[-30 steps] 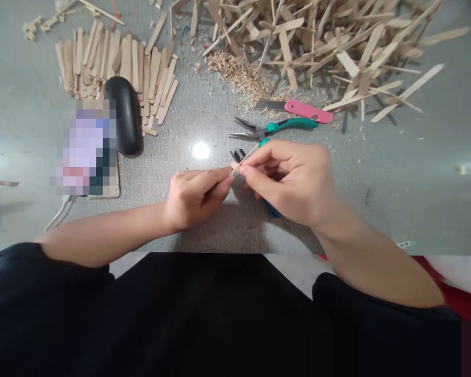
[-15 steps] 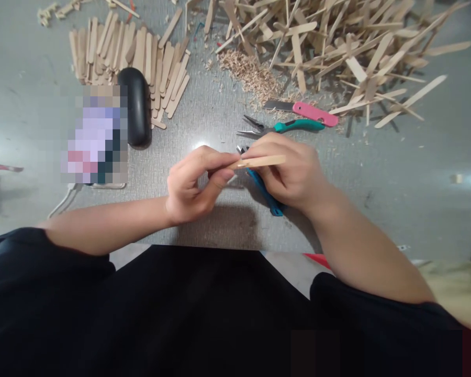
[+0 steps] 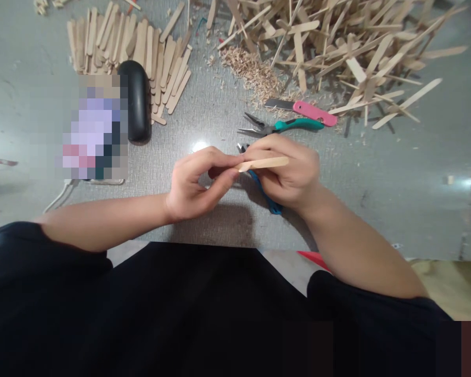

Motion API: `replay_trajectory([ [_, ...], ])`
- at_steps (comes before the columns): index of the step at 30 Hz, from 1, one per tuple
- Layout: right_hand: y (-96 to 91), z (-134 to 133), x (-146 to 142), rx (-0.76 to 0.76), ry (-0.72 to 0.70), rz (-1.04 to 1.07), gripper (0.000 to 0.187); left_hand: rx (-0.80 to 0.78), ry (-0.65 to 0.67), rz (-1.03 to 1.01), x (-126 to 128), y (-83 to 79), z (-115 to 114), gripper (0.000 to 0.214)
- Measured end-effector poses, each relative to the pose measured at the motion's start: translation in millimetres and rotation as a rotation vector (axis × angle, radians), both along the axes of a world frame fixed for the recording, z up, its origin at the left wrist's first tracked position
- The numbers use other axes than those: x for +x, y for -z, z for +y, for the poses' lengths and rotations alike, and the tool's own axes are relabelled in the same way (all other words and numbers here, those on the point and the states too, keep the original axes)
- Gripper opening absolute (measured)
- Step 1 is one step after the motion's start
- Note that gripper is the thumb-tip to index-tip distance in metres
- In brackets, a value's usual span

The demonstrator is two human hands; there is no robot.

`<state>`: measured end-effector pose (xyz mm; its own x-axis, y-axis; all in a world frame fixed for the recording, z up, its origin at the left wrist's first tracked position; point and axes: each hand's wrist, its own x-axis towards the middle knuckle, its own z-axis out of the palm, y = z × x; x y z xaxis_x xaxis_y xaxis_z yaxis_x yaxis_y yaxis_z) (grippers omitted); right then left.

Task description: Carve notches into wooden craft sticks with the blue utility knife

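Observation:
Between my two hands is a wooden popsicle stick (image 3: 269, 163), held nearly level over the table's near part. My left hand (image 3: 196, 183) pinches its left end between thumb and fingers; a notch or joint shows there, and I cannot tell if a second stick sits behind. The fingers of my right hand (image 3: 288, 170) are curled behind and against the stick, their tips partly hidden. Under my right hand lies a blue-handled cutting tool (image 3: 266, 196), its metal jaws showing above. Just beyond are teal-handled needle-nose pliers (image 3: 286, 125).
A pink-handled folding saw (image 3: 314, 113) lies past the pliers, near wood shavings (image 3: 255, 73). Crossed popsicle sticks (image 3: 349, 57) heap at the far right. Loose sticks (image 3: 141, 44) are piled far left, beside a black oval case (image 3: 136, 102) and a blurred-out phone (image 3: 92, 133) with a white cable.
Both hands keep their hold on the popsicle stick. My left thumb and the hand have shifted slightly right. The whole view has moved a little; the tools lie as before.

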<state>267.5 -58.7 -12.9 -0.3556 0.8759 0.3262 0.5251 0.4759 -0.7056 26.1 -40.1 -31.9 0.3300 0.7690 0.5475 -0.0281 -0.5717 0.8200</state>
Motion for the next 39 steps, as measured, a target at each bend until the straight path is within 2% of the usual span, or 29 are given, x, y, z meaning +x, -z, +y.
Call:
replay_trajectory([
  [3,1.5,2.2,2.4,0.083,-0.028,-0.012,0.035,-0.171,0.131,-0.035,-1.5,0.8,0.2,0.019],
  [6,2.2,7.2,8.1,0.069,-0.059,-0.027,0.040,-0.433,0.236,-0.031,-1.5,4.6,0.7,0.050],
  [9,3.4,14.8,17.0,0.029,-0.015,-0.063,0.045,-0.537,0.190,-0.031,1.0,5.5,2.2,0.068],
  [13,5.5,23.7,27.1,0.046,0.108,-0.095,0.052,-0.351,0.031,-0.050,1.1,-3.6,13.5,0.063],
  [15,5.1,25.0,28.5,0.073,0.134,-0.084,0.053,-0.219,-0.039,0.062,-5.8,-10.2,26.3,0.061],
  [17,3.5,24.0,27.7,0.080,0.171,-0.089,0.052,-0.054,-0.173,0.197,-18.8,-15.0,42.7,0.056],
  [19,1.3,21.9,25.7,0.060,0.220,-0.107,0.053,0.118,-0.263,0.286,-35.4,-16.0,59.3,0.040],
  [21,-0.9,20.0,23.0,0.026,0.249,-0.115,0.052,0.172,-0.348,0.359,-51.3,-13.6,72.5,0.018],
  [23,-2.9,18.7,19.7,0.002,0.249,-0.083,0.046,0.028,-0.315,0.502,-62.6,-9.5,80.4,0.004],
  [26,-7.0,16.2,12.5,-0.006,0.211,-0.017,0.029,-0.065,-0.280,0.650,-68.9,-3.4,84.1,0.012],
  [29,-13.7,9.1,1.6,-0.130,0.108,-0.010,0.010,-0.045,-0.234,0.741,-69.3,3.0,85.9,0.007],
  [32,-19.5,-2.5,-13.1,-0.394,0.079,-0.011,0.011,0.035,-0.212,0.801,-73.0,11.0,91.7,0.012],
  [34,-20.1,-10.0,-23.5,-0.498,0.089,-0.022,0.014,0.081,-0.208,0.823,-78.0,13.4,95.6,0.018],
  [36,-17.6,-15.1,-32.6,-0.518,0.081,-0.052,0.022,0.095,-0.222,0.817,-82.5,7.9,94.2,0.023],
  [39,-11.5,-17.4,-41.1,-0.477,0.071,-0.108,0.026,0.136,-0.191,0.853,-83.1,-19.1,71.1,0.024],
])
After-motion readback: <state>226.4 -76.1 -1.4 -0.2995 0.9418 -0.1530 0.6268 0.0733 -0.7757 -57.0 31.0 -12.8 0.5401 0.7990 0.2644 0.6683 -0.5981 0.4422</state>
